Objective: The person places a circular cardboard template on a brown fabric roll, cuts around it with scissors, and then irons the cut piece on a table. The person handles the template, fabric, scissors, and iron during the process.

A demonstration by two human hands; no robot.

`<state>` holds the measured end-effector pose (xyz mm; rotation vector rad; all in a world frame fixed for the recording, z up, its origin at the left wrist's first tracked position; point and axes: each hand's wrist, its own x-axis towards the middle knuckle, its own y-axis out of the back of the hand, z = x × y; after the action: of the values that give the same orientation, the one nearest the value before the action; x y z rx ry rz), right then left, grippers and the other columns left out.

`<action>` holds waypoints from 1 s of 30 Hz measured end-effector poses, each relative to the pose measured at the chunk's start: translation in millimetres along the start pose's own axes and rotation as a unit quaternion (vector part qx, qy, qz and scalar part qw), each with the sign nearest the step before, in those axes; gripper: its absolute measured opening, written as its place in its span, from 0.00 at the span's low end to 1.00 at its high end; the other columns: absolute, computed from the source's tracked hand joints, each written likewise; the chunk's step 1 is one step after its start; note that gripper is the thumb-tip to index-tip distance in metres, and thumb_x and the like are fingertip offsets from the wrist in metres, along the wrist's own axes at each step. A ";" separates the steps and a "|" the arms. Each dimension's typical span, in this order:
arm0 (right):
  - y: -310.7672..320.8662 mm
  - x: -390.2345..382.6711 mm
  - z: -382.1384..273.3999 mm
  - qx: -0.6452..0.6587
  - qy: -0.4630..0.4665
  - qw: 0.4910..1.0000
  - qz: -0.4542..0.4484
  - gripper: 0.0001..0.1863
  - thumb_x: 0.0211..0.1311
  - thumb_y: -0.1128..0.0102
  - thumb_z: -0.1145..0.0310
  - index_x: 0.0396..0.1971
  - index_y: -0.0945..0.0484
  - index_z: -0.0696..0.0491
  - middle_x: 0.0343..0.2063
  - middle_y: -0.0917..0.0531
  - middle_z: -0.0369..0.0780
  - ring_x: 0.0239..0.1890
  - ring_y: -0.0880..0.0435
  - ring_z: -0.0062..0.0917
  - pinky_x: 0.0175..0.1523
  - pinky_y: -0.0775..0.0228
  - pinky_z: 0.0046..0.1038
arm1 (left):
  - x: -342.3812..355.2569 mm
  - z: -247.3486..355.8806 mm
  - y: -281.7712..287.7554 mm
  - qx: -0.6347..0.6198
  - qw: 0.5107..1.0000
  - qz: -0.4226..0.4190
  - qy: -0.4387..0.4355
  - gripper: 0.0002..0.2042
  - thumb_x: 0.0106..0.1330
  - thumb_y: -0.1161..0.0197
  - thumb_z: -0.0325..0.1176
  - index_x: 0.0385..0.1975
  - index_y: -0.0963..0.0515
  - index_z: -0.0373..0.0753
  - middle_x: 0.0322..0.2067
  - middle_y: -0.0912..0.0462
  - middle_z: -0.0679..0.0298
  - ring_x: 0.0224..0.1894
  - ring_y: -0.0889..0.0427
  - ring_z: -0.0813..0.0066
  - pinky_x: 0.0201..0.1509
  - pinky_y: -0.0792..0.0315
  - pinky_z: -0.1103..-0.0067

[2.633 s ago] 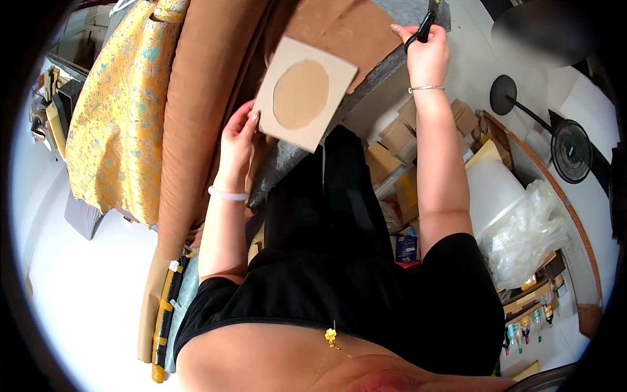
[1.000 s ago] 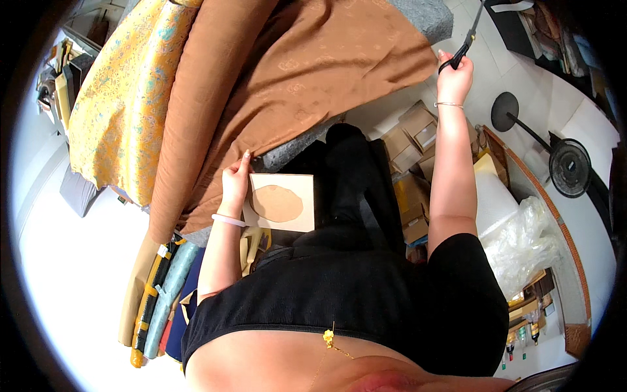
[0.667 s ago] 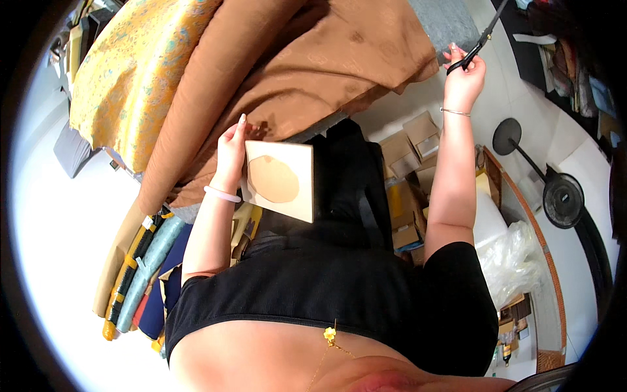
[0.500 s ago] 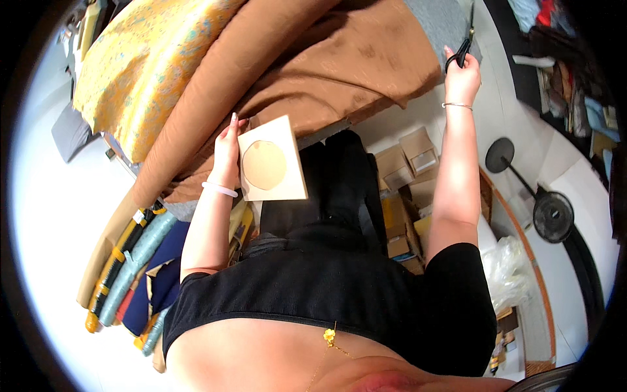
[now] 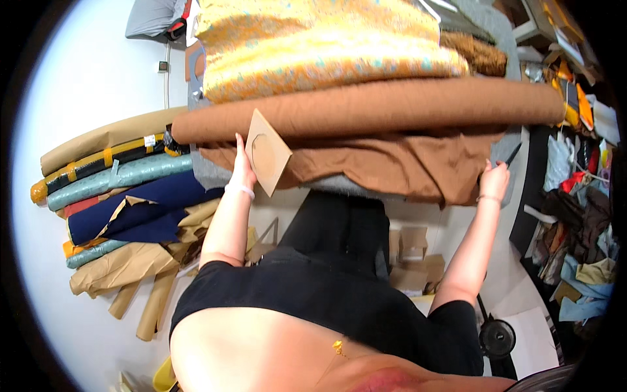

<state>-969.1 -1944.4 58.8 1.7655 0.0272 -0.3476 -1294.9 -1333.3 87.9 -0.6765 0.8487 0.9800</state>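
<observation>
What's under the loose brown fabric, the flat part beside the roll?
Grey felt-like covering shows along the near edge of the brown fabric; anything farther in is hidden.

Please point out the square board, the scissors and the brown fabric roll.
Square board (image 5: 270,155), head view: middle of its face.
Scissors (image 5: 514,154), head view: visible dark blade.
Brown fabric roll (image 5: 367,112), head view: middle of its length.

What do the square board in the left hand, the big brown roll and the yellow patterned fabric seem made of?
Square board: probably cardboard or fibreboard, matt beige; flat, with crisp edges.
Brown roll: apparently woven cloth, matt; matching cloth beside it lies in soft folds.
Yellow patterned fabric: likely brocade-like textile with slight sheen, bright where light catches it; fibre unclear.
</observation>
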 end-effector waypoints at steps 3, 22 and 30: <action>-9.3 -31.4 -79.4 0.529 -0.164 0.821 -0.139 0.48 0.65 0.34 0.38 0.73 0.38 0.57 0.60 0.22 0.57 0.64 0.22 0.48 0.62 0.25 0.47 | 14.0 25.4 2.1 -0.023 0.999 0.005 -0.024 0.51 0.58 0.48 0.82 0.71 0.32 0.45 0.67 0.26 0.60 0.67 0.28 0.55 0.71 0.34 0.55; -86.1 -79.3 -301.1 0.789 -0.220 0.540 -0.192 0.45 0.60 0.25 0.46 0.71 0.35 0.52 0.66 0.25 0.40 0.67 0.25 0.35 0.67 0.31 0.52 | 46.4 91.7 -13.5 -0.038 0.999 0.031 -0.001 0.24 0.69 0.48 0.72 0.38 0.27 0.56 0.19 0.44 0.73 0.18 0.44 0.78 0.22 0.44 0.80; -112.8 -59.8 -304.4 0.718 -0.280 0.614 -0.168 0.71 0.47 0.22 0.34 0.74 0.53 0.69 0.74 0.41 0.50 0.73 0.39 0.42 0.68 0.38 0.53 | 69.9 95.5 -5.1 -0.056 0.998 -0.006 -0.013 0.32 0.57 0.28 0.67 0.46 0.23 0.44 0.27 0.25 0.68 0.16 0.36 0.80 0.20 0.39 0.84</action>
<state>-983.2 -1616.7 21.3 3.1433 -0.5245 -1.5141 -1240.7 -1228.5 77.4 -0.7619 0.7698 1.0287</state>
